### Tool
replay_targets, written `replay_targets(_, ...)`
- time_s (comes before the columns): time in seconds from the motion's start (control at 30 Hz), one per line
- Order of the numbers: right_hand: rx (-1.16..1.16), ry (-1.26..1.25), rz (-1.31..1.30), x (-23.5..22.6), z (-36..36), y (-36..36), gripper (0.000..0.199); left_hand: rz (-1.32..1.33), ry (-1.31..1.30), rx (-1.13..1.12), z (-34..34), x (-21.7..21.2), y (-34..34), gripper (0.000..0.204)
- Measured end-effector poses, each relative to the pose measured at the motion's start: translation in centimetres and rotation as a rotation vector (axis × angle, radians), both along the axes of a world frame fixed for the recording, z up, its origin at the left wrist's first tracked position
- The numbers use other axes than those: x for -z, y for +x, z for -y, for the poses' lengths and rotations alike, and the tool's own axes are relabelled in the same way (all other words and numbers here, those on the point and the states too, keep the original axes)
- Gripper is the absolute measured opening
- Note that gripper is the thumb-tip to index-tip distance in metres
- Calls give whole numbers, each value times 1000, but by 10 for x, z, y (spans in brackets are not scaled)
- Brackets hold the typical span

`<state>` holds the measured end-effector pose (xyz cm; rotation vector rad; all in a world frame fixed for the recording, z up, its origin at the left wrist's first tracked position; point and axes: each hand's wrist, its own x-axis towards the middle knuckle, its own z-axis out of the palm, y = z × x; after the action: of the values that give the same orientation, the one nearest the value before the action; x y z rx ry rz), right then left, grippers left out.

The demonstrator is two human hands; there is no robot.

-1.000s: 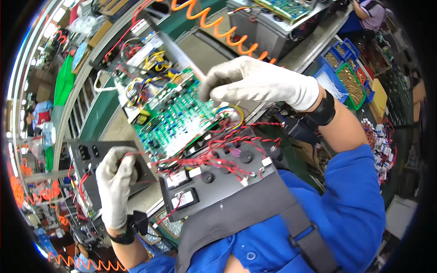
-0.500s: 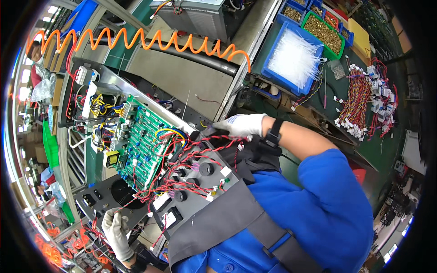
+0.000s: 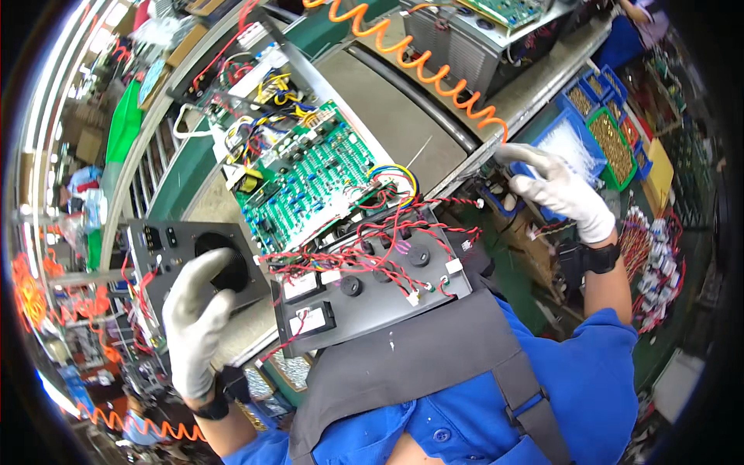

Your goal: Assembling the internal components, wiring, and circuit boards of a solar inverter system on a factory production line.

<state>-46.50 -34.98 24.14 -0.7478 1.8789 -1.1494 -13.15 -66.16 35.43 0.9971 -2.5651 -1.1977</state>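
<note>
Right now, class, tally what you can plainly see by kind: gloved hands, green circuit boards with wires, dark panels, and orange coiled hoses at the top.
Gloved hands: 2, the left hand and the right hand
Green circuit board: 1
Dark panels: 2, the fan panel and the knob panel
Orange coiled hose: 1
Total: 6

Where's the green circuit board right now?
In the head view, the green circuit board sits left of centre, just above the grey control panel with red wires, right of the left hand.
</note>
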Motion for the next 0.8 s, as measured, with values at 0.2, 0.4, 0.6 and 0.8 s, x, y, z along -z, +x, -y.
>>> replay_targets(0.2, -579, 38, -306, 0, 79, 37, 65, -26, -332, 721, -44, 56, -89, 47)
replay_targets(0.4, -471, -8, -187, -32, 50, 22, 30, 121, -120, 472, -38, 55, -96, 19)
replay_targets(0.6, -552, -241, 304, -50, 47, 0, 36, 445, -526, 510, 32, 60, -67, 18)
replay_targets(0.8, -256, -588, 441, -46, 93, 23, 36, -203, -466, 786, -33, 8, -99, 33)
